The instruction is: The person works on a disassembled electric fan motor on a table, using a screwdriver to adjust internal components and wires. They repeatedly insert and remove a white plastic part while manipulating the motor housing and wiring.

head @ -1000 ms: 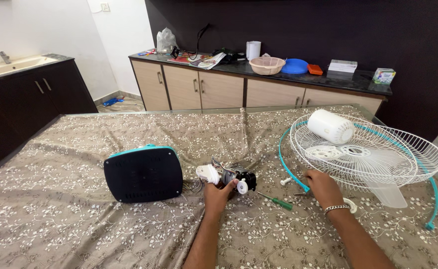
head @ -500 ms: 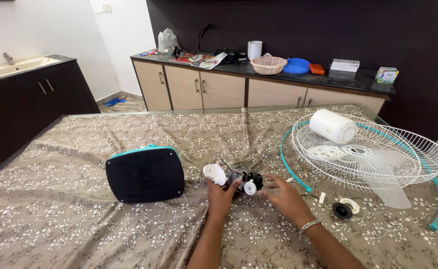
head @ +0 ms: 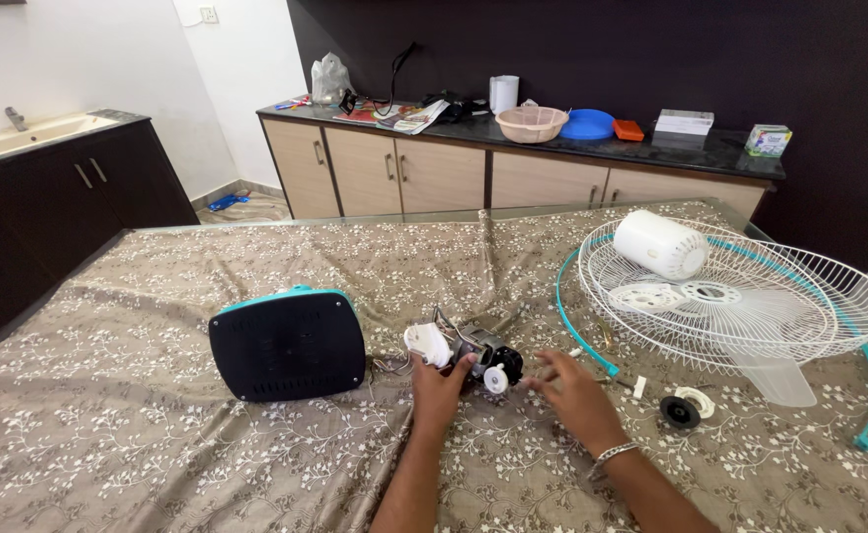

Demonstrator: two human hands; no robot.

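Hands are meeting over a small fan motor assembly of dark metal with white plastic parts [head: 466,357], which is lying on the brown floral-patterned cloth covering the table [head: 157,444], just right of a black, rounded-square plastic fan housing with a teal rim [head: 287,342]. From the head view, the left hand [head: 441,387] is resting its fingers against the near side of the motor, close to the white cap at its left end; the fingers are curled loosely around it rather than clamped, and I cannot tell whether it is truly gripping. The right hand [head: 574,391], with a silver bangle on the wrist, is hovering just right of the motor, fingers spread and empty, not touching it

By my judgement the motor is going to feel dense and heavy for its size, stiff, and unlikely to slip, though the thin wires trailing from it toward the housing look fragile. Holding it by the dark metal body in the middle seems safest, keeping clear of the white knob on the front and the wires

Off to the right, a white wire fan guard with a teal ring [head: 750,296] is lying flat, holding a white plastic cylinder [head: 661,244] and translucent white blades. A small black and white round cap [head: 686,408] is sitting near the right hand
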